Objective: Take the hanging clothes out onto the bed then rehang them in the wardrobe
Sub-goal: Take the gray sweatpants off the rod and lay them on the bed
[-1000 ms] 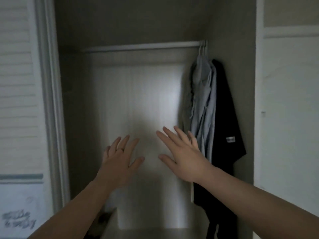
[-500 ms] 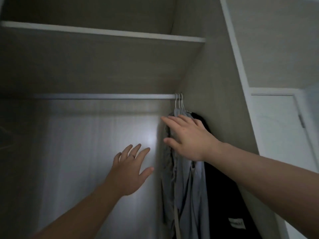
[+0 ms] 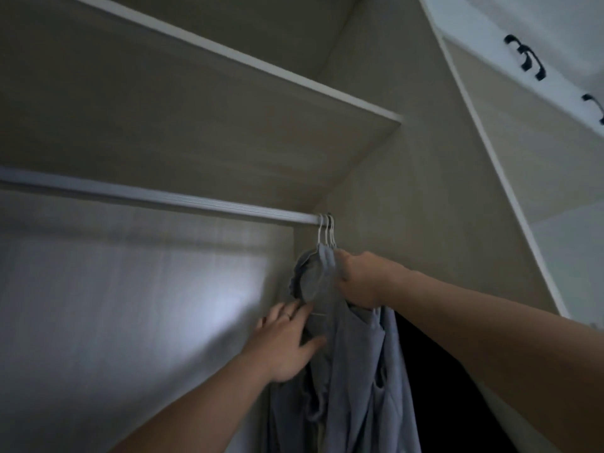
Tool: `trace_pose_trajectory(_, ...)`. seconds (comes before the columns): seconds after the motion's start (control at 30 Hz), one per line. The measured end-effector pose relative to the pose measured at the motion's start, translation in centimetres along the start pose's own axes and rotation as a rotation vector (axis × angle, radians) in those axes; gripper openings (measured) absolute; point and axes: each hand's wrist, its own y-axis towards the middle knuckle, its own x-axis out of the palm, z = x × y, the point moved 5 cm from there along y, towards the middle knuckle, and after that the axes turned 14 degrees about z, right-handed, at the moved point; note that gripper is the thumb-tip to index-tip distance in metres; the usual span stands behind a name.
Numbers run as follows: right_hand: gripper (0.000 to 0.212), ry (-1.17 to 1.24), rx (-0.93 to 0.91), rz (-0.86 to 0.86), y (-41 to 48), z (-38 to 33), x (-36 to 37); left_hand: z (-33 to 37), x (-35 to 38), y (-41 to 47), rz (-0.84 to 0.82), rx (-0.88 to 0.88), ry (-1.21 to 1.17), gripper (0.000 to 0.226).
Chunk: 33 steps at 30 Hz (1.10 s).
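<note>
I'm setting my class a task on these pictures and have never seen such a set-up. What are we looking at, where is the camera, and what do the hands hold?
No machine here: a person wears one wide-angle camera on the head, so you see their own bare arms reaching into a wardrobe. At the right end of the rail, white hangers carry grey garments, with a black garment beside them. The right hand grips the grey garments just under the hooks; the left hand, fingers straight, touches them lower down. A shelf sits above the rail.
</note>
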Motion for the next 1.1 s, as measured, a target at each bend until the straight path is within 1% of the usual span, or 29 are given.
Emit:
trace_pose_trajectory(0.07, 0.04, -0.036, 0.022, 0.023, 0.6, -0.4, 0.2, -0.1, 0.6, 0.6, -0.005, 0.005, -0.063, 0.073)
trace_pose_trajectory(0.1, 0.036, -0.04, 0.043, 0.042, 0.9, -0.5, 0.1, -0.1, 0.8, 0.7, -0.007, 0.01, -0.088, 0.072)
trace_pose_trajectory(0.17, 0.023, -0.02, 0.12, 0.067, 1.5, -0.6, -0.4, 0.1, 0.9, 1.0, 0.005, 0.029, -0.133, 0.07)
trace_pose_trajectory(0.23, 0.022, 0.034, 0.203, 0.072, 2.2, -0.5, -0.9, 0.2, 0.9, 1.3, 0.025, 0.043, -0.179, 0.069)
trace_pose_trajectory(0.3, 0.022, 0.174, 0.328, 0.065, 2.8, -0.2, -1.0, 0.2, 0.8, 1.5, 0.031, 0.047, -0.237, 0.069)
trace_pose_trajectory(0.4, 0.015, 0.552, 0.601, -0.011, 3.3, 0.2, -0.2, -0.1, 0.8, 1.5, 0.023, 0.035, -0.333, 0.077)
trace_pose_trajectory(0.43, 0.014, 0.623, 0.663, -0.044, 3.4, 0.2, 0.2, -0.2, 0.9, 1.5, 0.016, 0.026, -0.356, 0.082)
trace_pose_trajectory(0.47, 0.015, 0.65, 0.702, -0.075, 3.5, 0.1, 0.6, -0.3, 1.0, 1.4, 0.009, 0.016, -0.38, 0.084)
trace_pose_trajectory(0.53, 0.018, 0.643, 0.755, -0.136, 3.8, -0.3, 1.5, -0.5, 1.0, 1.2, 0.005, -0.016, -0.462, 0.077)
trace_pose_trajectory(0.6, 0.02, 0.599, 0.771, -0.164, 4.6, -0.4, 2.4, -0.5, 0.7, 1.0, 0.004, -0.059, -0.559, 0.062)
trace_pose_trajectory(0.67, 0.016, 0.576, 0.784, -0.176, 4.8, -1.2, 2.6, -0.4, 0.5, 0.8, 0.002, -0.075, -0.597, 0.056)
trace_pose_trajectory(0.7, 0.015, 0.563, 0.749, -0.145, 5.2, -1.5, 2.7, -0.3, 0.5, 0.8, 0.002, -0.072, -0.598, 0.057)
trace_pose_trajectory(0.77, 0.03, 0.54, 0.654, 0.006, 6.3, -1.7, 2.6, -0.2, 0.6, 0.7, -0.003, -0.065, -0.588, 0.061)
trace_pose_trajectory(0.8, 0.035, 0.562, 0.654, 0.074, 6.3, -2.0, 2.5, -0.3, 0.7, 0.7, -0.006, -0.063, -0.582, 0.064)
trace_pose_trajectory(0.83, 0.037, 0.539, 0.642, 0.106, 6.1, -2.4, 2.3, -0.4, 0.7, 0.6, -0.007, -0.058, -0.576, 0.065)
trace_pose_trajectory(0.9, 0.036, 0.431, 0.537, 0.142, 6.6, -2.7, 2.6, -0.8, 0.8, 0.5, -0.013, -0.04, -0.553, 0.073)
trace_pose_trajectory(0.97, 0.031, 0.642, 0.661, 0.224, 6.6, -1.9, 3.4, -1.4, 1.1, 0.4, -0.022, -0.024, -0.511, 0.082)
trace_pose_trajectory(1.0, 0.031, 0.637, 0.632, 0.25, 6.9, -1.6, 3.5, -1.7, 1.2, 0.4, -0.015, -0.014, -0.49, 0.083)
trace_pose_trajectory(1.1, 0.034, 0.549, 0.524, 0.287, 7.0, -1.4, 3.0, -2.6, 1.1, 0.8, 0.105, 0.016, -0.455, 0.084)
